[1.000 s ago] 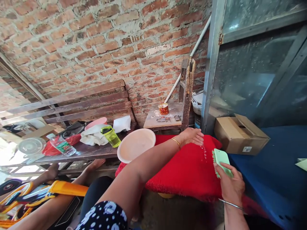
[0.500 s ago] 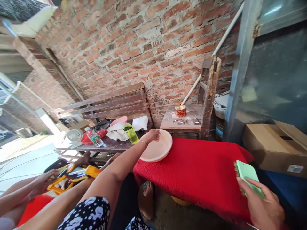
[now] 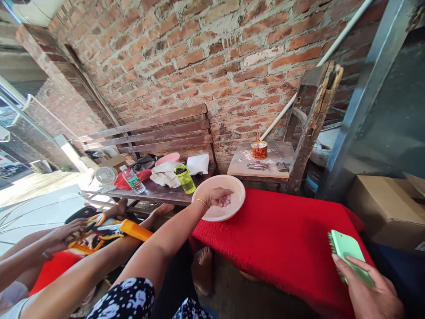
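Note:
My left hand (image 3: 219,197), with a thin bracelet on its wrist, is over a pale pink plastic basin (image 3: 232,214). Its fingers curl inward, and whether anything is inside them cannot be seen. The basin stands at the left end of a red cloth (image 3: 285,235) spread over a long, low surface. Over at the cloth's right end, my right hand (image 3: 368,283) grips a light green scrubbing brush (image 3: 352,252). The brush is held on its side, bristles toward the left, touching or just above the cloth; I cannot tell which.
A wooden bench (image 3: 156,192) behind holds a yellow-green bottle (image 3: 185,179), a clear water bottle (image 3: 133,180) and a small fan (image 3: 106,175). Padlocks (image 3: 282,166) and a tin with sticks (image 3: 259,149) sit on a board. Another person's hand (image 3: 71,232) holds a yellow-orange object. A cardboard box (image 3: 385,208) stands right.
My left hand has moved from the basin's far rim to over its middle, the fingers still curled. My right hand keeps the brush near the same end of the cloth. The view has shifted slightly.

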`<state>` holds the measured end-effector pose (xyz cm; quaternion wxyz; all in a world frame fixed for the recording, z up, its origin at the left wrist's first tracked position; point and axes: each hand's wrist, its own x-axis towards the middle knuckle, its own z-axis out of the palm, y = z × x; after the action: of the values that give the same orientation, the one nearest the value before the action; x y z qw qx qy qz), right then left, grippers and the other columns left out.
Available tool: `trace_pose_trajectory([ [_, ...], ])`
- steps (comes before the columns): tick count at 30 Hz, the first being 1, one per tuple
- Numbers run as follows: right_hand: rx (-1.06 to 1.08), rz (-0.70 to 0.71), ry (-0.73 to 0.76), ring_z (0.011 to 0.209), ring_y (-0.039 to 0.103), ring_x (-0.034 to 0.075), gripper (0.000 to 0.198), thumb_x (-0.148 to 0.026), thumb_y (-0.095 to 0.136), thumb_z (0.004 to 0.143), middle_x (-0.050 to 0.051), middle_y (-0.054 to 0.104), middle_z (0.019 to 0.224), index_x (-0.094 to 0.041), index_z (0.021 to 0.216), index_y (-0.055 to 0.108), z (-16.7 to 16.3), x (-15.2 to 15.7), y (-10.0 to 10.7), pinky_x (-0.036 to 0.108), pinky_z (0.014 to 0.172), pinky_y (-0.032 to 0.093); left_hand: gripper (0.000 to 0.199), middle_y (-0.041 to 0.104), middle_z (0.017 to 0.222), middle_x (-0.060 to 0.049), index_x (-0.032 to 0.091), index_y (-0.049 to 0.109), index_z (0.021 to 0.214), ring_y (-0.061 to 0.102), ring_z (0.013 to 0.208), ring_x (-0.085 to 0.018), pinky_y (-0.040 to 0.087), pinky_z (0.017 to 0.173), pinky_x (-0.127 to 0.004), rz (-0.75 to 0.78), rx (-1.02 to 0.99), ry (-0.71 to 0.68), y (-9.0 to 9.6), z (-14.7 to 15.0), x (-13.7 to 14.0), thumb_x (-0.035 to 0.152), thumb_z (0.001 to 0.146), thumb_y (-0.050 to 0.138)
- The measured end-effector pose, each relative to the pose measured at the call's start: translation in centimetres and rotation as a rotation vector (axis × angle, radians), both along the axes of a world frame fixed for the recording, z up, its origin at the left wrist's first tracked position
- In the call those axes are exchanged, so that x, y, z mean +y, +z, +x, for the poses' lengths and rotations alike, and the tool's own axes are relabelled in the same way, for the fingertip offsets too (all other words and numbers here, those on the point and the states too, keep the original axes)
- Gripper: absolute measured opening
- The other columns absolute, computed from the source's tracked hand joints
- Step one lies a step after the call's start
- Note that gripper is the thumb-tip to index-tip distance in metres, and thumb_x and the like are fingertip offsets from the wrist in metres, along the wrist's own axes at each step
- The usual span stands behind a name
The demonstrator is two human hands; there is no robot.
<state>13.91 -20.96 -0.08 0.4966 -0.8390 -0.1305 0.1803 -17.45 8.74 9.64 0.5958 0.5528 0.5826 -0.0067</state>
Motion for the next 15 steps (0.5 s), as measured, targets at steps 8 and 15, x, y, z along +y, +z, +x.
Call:
trace_pose_trajectory([
  [8,0.016,-0.065,0.025,0.106,0.059,0.039,0.058,-0.075,0.059,0.058,0.011,0.058,0.115,-0.03,0.093,0.069,-0.3,-0.7,1.5,0.051,0.09,0.045,0.032,0.067,0.057,-0.009,0.009,0.065,0.067,0.066,0.048,-0.02,0.051,0.046,-0.027,-0.024,-0.05,-0.249,1.2,7.2,-2.6,0.033,0.088,0.066],
  [15,0.028,-0.089,0.024,0.106,0.06,0.037,0.063,-0.077,0.055,0.061,0.009,0.058,0.117,-0.028,0.1,0.069,0.3,-1.0,1.2,0.048,0.095,0.044,0.027,0.067,0.069,-0.003,0.011,0.064,0.092,0.065,0.058,-0.01,0.057,0.066,-0.023,0.335,-0.243,-0.008,1.3,10.4,-0.3,0.033,0.1,0.051],
])
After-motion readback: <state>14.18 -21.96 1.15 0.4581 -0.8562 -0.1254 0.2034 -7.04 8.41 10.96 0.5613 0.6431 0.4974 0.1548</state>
